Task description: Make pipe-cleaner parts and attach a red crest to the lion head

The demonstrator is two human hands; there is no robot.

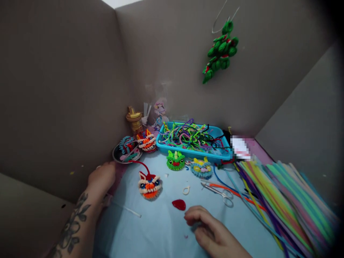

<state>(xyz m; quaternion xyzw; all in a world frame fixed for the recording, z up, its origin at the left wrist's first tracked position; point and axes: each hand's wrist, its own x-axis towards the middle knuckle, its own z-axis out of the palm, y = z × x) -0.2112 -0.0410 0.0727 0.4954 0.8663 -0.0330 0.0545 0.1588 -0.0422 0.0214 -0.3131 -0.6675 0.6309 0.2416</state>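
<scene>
My left hand (103,175) is at the left table edge, just below a metal bowl (115,157); its fingers are hidden behind the back of the hand. Over the cloth, my right hand (208,229) is loosely curved with thumb and fingers apart, and nothing shows in it. Beside its fingertips lies a red teardrop-shaped piece (178,204). A small cream loop (186,190) rests farther back. Left of these sits an orange, cream and red lion-head figure (149,186) of fuzzy stems. A thin white stick (129,209) lies near my left forearm.
A blue tray (193,152) of tangled pipe cleaners stands at the back. Before it sit green (175,161) and blue-yellow (201,168) figures. Scissors (220,193) and bundled pipe cleaners (290,200) lie right. A lidded cup (134,120) stands back left; a green ornament (221,50) hangs on the wall.
</scene>
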